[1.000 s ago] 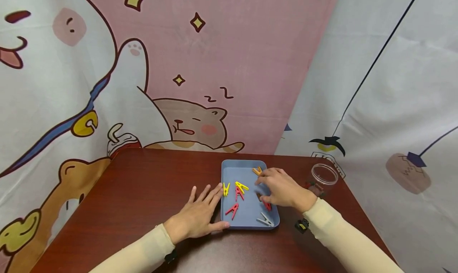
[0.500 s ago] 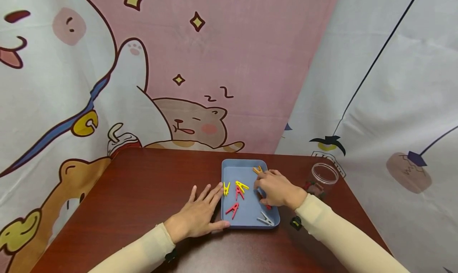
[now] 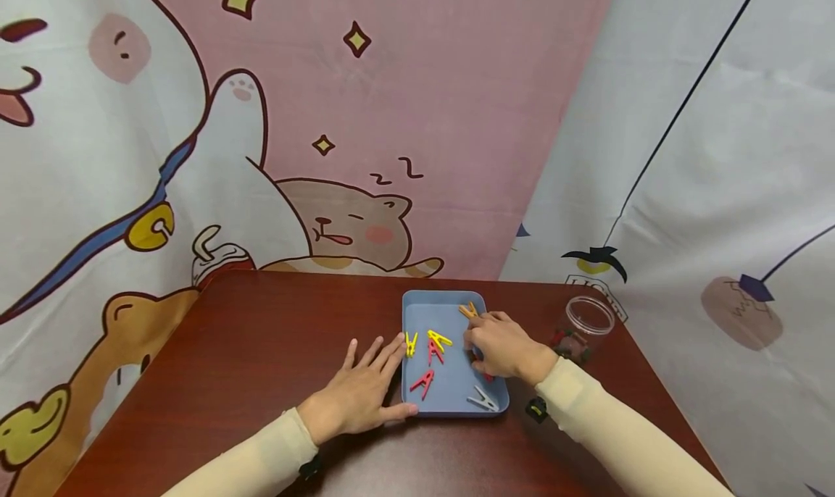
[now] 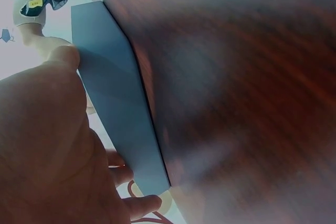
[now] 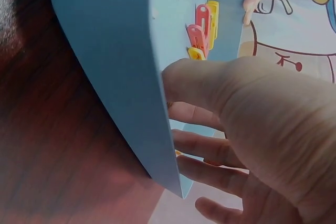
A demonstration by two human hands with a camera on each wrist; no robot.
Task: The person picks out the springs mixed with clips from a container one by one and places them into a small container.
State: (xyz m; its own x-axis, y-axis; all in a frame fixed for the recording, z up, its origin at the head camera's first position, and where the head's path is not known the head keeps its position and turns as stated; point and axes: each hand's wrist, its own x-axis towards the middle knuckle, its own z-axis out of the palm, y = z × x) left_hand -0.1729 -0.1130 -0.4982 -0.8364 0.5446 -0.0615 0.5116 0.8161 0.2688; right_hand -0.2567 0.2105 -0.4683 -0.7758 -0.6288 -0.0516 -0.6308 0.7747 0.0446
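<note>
A blue tray [image 3: 433,316] lies on the dark red table [image 3: 261,337]. In it are several clothespins: two yellow ones [image 3: 440,337], two red ones [image 3: 423,382], a grey one [image 3: 483,400] and an orange one [image 3: 468,310]. My left hand [image 3: 368,394] lies flat on the table, its thumb against the tray's near left corner [image 4: 115,103]. My right hand [image 3: 499,345] is inside the tray at its right side, fingertips near the orange pin. The right wrist view shows its fingers [image 5: 210,148] loosely curved, thumb apart, nothing seen between them. Red and yellow pins [image 5: 202,24] lie beyond.
A clear plastic jar [image 3: 586,327] with something dark inside stands right of the tray, near the table's right edge. Cartoon-printed cloth [image 3: 365,120] hangs behind and at both sides of the table. The table's left half is bare wood.
My right hand has drawn slightly left and nearer within the tray, now covering the brown pin and most of the red pin that lay beside it. The left hand has not moved.
</note>
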